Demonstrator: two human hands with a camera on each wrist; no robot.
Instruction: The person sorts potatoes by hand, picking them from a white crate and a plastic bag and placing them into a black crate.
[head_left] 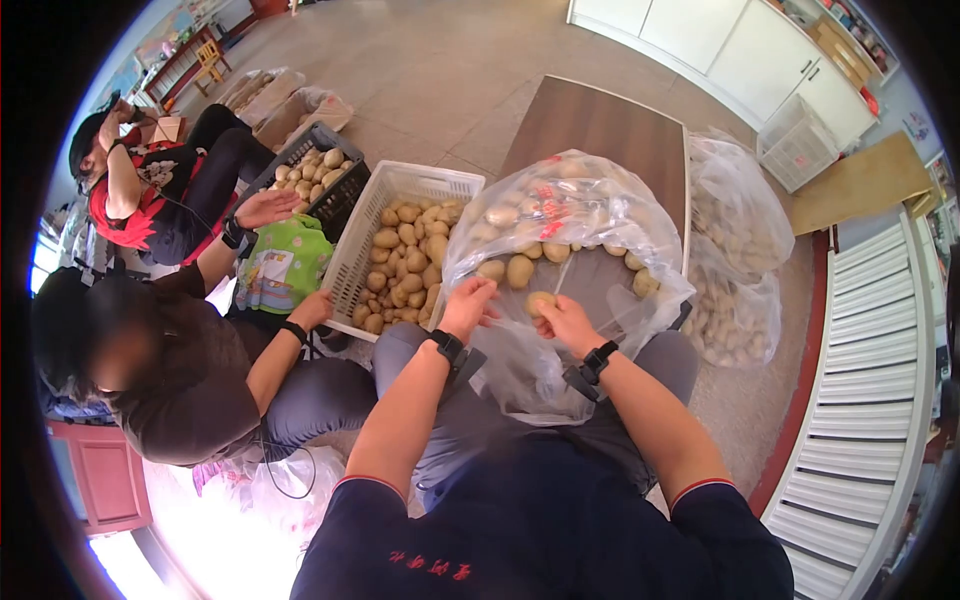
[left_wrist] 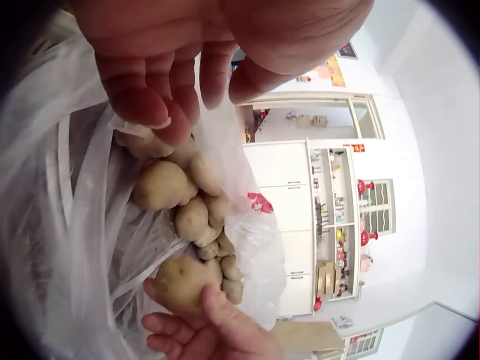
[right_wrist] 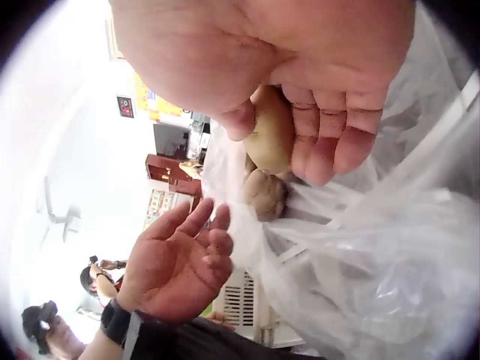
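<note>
My right hand [head_left: 570, 326] pinches a single potato [head_left: 540, 303] between thumb and fingers, over the mouth of a clear plastic bag [head_left: 610, 205] with red print. In the left wrist view the same potato [left_wrist: 178, 283] shows a pale tan skin. Opposite it, my left hand [head_left: 468, 308] hovers at the bag's left side, fingers loosely bent and holding nothing; the right wrist view shows its bare palm [right_wrist: 180, 262]. Several more potatoes [head_left: 520, 271] lie inside the bag, towards its far side.
Left of the bag stands a white crate [head_left: 343, 275] of potatoes, with a black crate [head_left: 352, 190] behind. A seated person [head_left: 200, 360] is close on my left, another farther back. Filled bags [head_left: 735, 290] stand on the right, beside a brown board [head_left: 590, 130].
</note>
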